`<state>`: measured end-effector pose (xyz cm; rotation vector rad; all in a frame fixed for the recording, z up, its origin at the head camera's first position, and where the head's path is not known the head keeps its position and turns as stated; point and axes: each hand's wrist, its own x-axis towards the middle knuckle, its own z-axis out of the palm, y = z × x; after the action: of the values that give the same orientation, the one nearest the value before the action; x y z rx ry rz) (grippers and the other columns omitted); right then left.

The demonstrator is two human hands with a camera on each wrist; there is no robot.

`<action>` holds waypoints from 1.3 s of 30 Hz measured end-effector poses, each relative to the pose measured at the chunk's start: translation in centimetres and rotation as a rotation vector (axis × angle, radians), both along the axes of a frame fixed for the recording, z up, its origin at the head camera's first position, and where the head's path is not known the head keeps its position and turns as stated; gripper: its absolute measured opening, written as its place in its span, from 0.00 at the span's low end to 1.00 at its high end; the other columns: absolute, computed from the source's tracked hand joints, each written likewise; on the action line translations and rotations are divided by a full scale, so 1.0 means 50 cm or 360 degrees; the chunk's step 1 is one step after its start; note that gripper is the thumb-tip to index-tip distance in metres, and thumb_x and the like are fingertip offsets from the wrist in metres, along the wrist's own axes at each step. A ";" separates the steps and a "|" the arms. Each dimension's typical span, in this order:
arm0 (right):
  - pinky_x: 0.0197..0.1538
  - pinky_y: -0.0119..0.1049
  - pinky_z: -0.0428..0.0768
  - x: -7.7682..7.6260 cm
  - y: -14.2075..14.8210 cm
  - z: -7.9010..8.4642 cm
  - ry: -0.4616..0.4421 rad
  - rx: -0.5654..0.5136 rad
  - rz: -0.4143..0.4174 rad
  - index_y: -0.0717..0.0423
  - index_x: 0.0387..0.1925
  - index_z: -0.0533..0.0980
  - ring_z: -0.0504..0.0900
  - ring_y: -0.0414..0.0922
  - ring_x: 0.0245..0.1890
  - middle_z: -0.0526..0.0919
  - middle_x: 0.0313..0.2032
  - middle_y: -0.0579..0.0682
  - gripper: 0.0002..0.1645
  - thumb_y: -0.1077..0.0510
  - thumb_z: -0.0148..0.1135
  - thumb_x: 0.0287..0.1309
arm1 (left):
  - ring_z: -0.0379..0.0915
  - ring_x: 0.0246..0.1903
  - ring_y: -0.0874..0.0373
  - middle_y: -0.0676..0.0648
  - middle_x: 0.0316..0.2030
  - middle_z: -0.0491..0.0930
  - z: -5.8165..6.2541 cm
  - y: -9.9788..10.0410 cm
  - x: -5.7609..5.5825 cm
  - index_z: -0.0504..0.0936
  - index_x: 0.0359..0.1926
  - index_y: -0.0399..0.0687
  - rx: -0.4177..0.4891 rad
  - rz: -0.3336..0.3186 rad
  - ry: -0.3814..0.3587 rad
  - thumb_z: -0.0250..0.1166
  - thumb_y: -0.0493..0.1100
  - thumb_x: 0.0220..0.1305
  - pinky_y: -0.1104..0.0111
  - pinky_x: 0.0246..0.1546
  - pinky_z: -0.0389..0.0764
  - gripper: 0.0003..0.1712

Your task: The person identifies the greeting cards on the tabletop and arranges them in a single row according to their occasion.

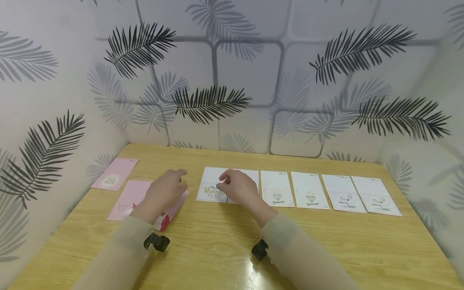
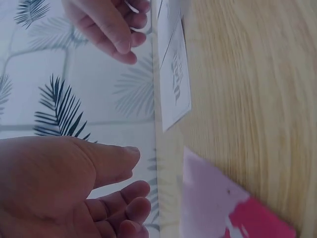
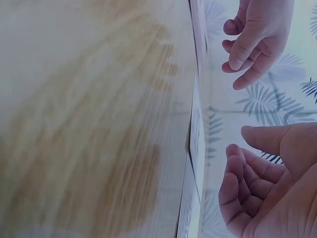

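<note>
My left hand (image 1: 164, 193) hovers over the pink cards on the left, its fingers loosely bent and nothing in them. Under it lies a pink card (image 1: 121, 205), and a card with a deep pink pattern (image 2: 257, 220) shows beside it in the left wrist view. My right hand (image 1: 240, 187) is above a pair of white "Thank you" cards and covers much of the right one. The left "Thank you" card (image 1: 210, 189) has gold lettering. In the right wrist view, the right fingers (image 3: 233, 193) curl loosely with a gap to the thumb, holding nothing.
Right of the hands, a row continues with white diamond cards (image 1: 277, 189) (image 1: 310, 191) and white cards with a small leaf-like print (image 1: 343, 193) (image 1: 377, 196). Another pink card (image 1: 114, 174) lies at the back left. Leaf-patterned wall covering (image 1: 246, 80) encloses the wooden table (image 1: 217, 249).
</note>
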<state>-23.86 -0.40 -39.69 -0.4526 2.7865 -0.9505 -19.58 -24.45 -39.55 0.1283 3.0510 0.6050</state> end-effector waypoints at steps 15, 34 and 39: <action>0.50 0.46 0.84 0.068 -0.051 -0.005 -0.0129 -0.0166 0.0237 0.50 0.59 0.87 0.86 0.45 0.45 0.90 0.47 0.46 0.19 0.47 0.70 0.74 | 0.82 0.58 0.32 0.29 0.59 0.83 0.000 -0.087 0.050 0.72 0.74 0.30 0.0031 0.0130 -0.0012 0.65 0.46 0.79 0.38 0.58 0.80 0.33; 0.44 0.37 0.82 0.142 -0.106 -0.027 -0.0332 -0.0431 0.0340 0.58 0.70 0.81 0.84 0.38 0.32 0.89 0.37 0.42 0.30 0.45 0.66 0.77 | 0.79 0.60 0.29 0.26 0.58 0.82 -0.014 -0.136 0.079 0.73 0.72 0.25 -0.0001 0.0229 -0.0100 0.67 0.51 0.76 0.35 0.58 0.79 0.37; 0.37 0.34 0.79 0.148 -0.119 -0.042 -0.0369 -0.0458 0.0380 0.57 0.63 0.84 0.85 0.37 0.30 0.90 0.37 0.44 0.24 0.46 0.67 0.77 | 0.80 0.58 0.31 0.27 0.56 0.83 -0.016 -0.134 0.074 0.74 0.70 0.24 -0.0035 0.0227 -0.0147 0.67 0.52 0.75 0.36 0.57 0.80 0.38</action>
<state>-16.48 -6.34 -41.79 -0.6513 2.3372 -1.2597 -15.87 -31.17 -40.37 -0.1158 2.9939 0.5668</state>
